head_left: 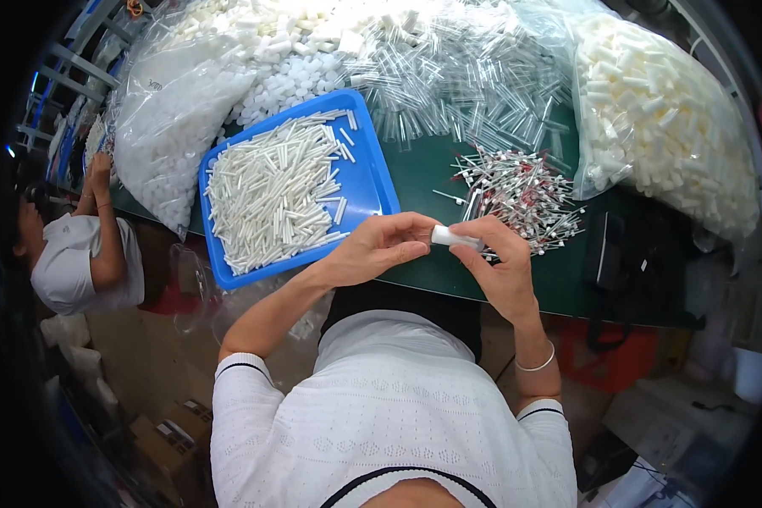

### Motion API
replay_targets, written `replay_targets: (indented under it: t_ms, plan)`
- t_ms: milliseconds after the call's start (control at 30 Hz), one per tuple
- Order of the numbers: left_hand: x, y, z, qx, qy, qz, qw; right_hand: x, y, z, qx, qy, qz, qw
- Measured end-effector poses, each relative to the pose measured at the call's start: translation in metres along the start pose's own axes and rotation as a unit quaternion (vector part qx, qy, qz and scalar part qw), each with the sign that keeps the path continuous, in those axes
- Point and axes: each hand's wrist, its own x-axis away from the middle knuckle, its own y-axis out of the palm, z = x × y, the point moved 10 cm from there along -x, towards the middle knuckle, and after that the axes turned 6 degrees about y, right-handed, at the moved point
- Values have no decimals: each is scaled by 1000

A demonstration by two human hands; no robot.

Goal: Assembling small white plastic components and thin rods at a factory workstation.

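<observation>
Both my hands meet over the near edge of the green table. Between them is a small white cylindrical piece (442, 235), lying nearly level. My right hand (508, 267) is closed, with thumb and forefinger pinching the right part of the piece. My left hand (368, 252) is closed too, its fingertips at the left end of the same piece; whatever else may be in its fingers is hidden. Just beyond my right hand is a pile of thin wired parts with white ends and some red (521, 190). Left of my hands, a blue tray (371, 169) holds many short white rods (271, 190).
Across the back lie heaps of clear tubes (449, 85) and white caps (300, 85). Bags of white pieces stand at left (173, 127) and right (660, 110). A black box-like object (605, 250) sits at the right edge. Another person (89, 254) works at far left.
</observation>
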Motion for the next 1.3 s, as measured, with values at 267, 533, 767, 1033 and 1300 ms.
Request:
replay_targets:
  t_ms: [267, 533, 767, 1033, 1300]
  plan:
    - [20, -1, 24, -318, 82, 46, 943, 2, 32, -29, 155, -116, -46, 980]
    - [22, 7, 10, -188, 21, -15, 982, 9, 39, 17, -99, 111, -144, 978]
    - [29, -1, -3, -233, 19, 24, 972, 12, 50, 27, -150, 220, -190, 945]
    - [42, 8, 25, -464, 174, 93, 864, 17, 62, 29, -170, 192, -170, 952]
    - [41, 3, 13, -320, 63, 82, 942, 19, 57, 44, -286, 164, -96, 939]
